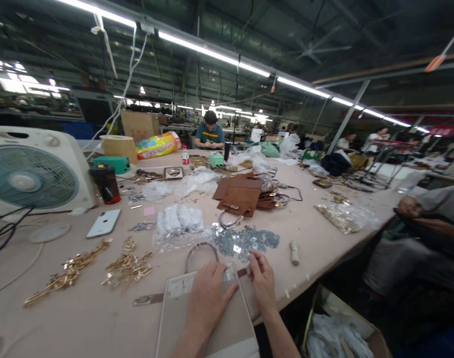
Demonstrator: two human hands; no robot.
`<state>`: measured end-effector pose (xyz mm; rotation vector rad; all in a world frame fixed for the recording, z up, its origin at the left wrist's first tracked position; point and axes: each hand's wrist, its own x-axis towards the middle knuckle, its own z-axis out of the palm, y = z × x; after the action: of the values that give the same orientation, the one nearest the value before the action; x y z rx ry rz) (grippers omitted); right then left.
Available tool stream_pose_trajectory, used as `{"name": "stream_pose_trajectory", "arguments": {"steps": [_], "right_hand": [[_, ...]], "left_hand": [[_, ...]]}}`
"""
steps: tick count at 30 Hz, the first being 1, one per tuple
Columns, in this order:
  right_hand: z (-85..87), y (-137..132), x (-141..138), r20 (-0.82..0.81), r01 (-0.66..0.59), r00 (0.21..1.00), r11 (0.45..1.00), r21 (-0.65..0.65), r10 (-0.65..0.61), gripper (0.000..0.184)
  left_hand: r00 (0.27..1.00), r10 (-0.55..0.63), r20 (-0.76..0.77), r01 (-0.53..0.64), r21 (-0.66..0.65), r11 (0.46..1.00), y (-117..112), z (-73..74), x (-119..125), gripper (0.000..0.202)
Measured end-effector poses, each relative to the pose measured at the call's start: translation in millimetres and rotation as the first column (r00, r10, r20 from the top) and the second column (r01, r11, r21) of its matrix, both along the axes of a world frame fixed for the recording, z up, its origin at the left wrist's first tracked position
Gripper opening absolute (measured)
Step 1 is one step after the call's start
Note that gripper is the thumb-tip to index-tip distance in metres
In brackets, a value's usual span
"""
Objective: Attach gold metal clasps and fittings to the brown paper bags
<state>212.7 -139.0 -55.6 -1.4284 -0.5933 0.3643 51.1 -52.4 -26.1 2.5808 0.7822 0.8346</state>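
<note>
A beige bag panel [175,318] lies at the table's front edge, with a curved handle [201,244] beyond its top edge and a brown strap with a metal end [148,299] sticking out to the left. My left hand [208,298] rests flat on the panel, thumb apart, beside a small metal plate [227,275] at the panel's top. My right hand [262,278] is just right of the panel, fingertips pinched together; whatever they hold is too small to make out. Just beyond it spreads a pile of small grey metal plates [245,238].
Gold hardware [128,266] lies at left, near a phone [103,223], a dark bottle [105,184] and a fan [29,174]. Plastic-wrapped parts [180,221] and brown bag pieces [242,194] lie farther back. A small grey cylinder [294,252] stands at right. Other people sit around.
</note>
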Motion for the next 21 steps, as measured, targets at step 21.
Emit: {"name": "stream_pose_trajectory", "arguments": {"steps": [21], "right_hand": [[1.4, 89, 176, 0.501, 0.387, 0.865, 0.655, -0.649, -0.015, 0.021]], "left_hand": [[0.998, 0.013, 0.06, -0.01, -0.042, 0.999, -1, -7.8, 2, 0.027]]}}
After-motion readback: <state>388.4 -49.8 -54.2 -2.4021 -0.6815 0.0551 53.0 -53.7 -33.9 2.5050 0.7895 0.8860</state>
